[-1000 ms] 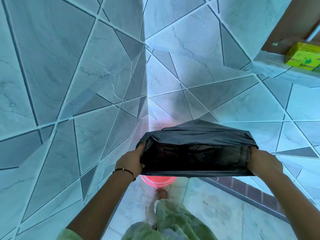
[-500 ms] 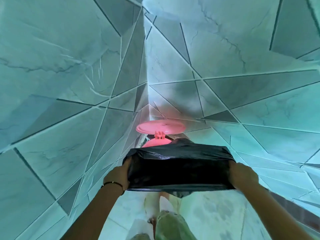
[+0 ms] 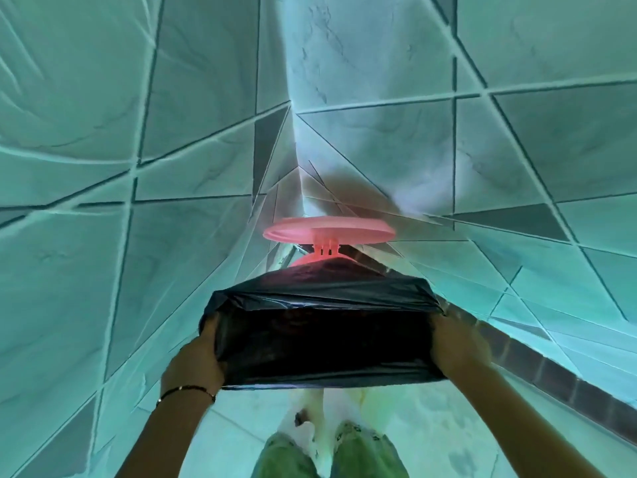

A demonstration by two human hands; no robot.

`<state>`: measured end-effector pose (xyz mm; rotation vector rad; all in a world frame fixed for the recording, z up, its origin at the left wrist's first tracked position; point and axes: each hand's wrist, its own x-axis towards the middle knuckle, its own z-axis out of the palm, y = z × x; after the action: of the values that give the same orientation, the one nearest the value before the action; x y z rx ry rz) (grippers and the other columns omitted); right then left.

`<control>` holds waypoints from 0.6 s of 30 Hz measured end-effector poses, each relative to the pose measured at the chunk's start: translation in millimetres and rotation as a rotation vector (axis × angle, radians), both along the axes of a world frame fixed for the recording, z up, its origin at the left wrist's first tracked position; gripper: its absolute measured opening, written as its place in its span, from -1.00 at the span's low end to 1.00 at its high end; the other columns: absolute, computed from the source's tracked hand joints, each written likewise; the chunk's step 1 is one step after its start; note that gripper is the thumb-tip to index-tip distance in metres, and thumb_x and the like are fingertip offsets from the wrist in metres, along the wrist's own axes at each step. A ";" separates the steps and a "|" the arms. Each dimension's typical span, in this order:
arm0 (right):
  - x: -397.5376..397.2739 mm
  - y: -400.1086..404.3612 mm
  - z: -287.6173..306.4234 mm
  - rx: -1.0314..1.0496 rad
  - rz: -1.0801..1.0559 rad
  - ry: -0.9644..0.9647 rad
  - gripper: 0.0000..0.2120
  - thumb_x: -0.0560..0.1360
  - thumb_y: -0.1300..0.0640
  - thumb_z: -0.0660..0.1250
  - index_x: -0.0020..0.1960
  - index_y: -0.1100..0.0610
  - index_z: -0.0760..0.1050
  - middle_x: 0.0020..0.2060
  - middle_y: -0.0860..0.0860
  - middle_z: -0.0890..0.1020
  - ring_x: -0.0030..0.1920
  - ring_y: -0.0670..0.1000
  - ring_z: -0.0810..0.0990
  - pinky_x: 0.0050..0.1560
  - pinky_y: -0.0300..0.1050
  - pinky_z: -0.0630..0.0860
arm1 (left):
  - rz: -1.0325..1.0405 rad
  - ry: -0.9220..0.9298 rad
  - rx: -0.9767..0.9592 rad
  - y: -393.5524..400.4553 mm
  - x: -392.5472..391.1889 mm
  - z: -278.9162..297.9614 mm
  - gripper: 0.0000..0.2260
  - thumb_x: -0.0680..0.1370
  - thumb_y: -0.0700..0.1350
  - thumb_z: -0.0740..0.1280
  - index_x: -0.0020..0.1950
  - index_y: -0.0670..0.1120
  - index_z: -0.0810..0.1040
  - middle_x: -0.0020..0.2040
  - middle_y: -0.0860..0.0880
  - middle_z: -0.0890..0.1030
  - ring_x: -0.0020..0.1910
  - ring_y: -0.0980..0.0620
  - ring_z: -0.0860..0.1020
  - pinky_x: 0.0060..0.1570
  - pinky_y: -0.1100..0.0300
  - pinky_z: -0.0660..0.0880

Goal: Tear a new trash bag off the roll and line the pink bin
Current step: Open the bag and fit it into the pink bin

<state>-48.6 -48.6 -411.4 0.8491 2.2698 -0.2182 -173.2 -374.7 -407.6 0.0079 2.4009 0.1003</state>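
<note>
Hands stretch a black trash bag (image 3: 324,326) open above a pink bin (image 3: 319,262) in a tiled corner. Left hand (image 3: 193,365) grips the bag's left edge, right hand (image 3: 458,343) grips the right edge, mouth pulled wide between them. Behind the bag, the bin's lid (image 3: 329,229) stands raised against the wall (image 3: 379,139).

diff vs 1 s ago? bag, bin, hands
The view tipped down: the pink bin's raised lid, unseen a second ago, now shows above the black trash bag, which now covers most of the bin. The yellow box on the ledge has left view. Unchanged: left hand and right hand still hold the bag's mouth stretched open.
</note>
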 end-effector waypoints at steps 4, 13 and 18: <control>-9.4 1.1 -22.8 0.003 -0.016 0.003 -0.69 0.51 0.23 0.16 0.21 0.00 0.44 0.18 0.09 0.45 0.10 0.21 0.57 -0.02 0.06 0.53 | -0.012 0.006 0.004 2.2 1.0 -23.1 -0.32 0.53 -0.13 0.23 0.52 0.07 -0.10 0.17 -0.23 0.57 0.12 -0.22 0.55 0.12 -0.02 0.48; -34.7 -9.4 -37.7 0.149 -0.150 0.287 -0.74 0.40 0.31 0.32 0.08 0.30 0.42 0.16 0.21 0.37 -0.21 0.32 0.52 -0.23 0.02 0.33 | 0.030 0.292 0.053 11.3 -30.9 -42.6 -0.39 0.49 -0.23 0.25 0.47 0.03 0.08 0.04 -0.36 0.54 -0.02 -0.39 0.53 -0.08 -0.14 0.45; -32.0 -16.8 -51.1 0.171 -0.155 0.312 -0.81 0.41 0.33 0.30 0.00 0.33 0.43 0.16 0.22 0.38 -0.30 0.25 0.43 -0.24 0.04 0.33 | 0.060 0.321 0.083 11.1 -18.3 -54.7 -0.33 0.48 -0.23 0.27 0.48 0.04 0.01 -0.10 -0.39 0.56 -0.11 -0.41 0.55 -0.14 -0.14 0.45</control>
<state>-80.6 -65.4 -462.5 1.1501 2.5402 -0.2431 -191.5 -363.5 -462.3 -0.0109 2.7166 0.2427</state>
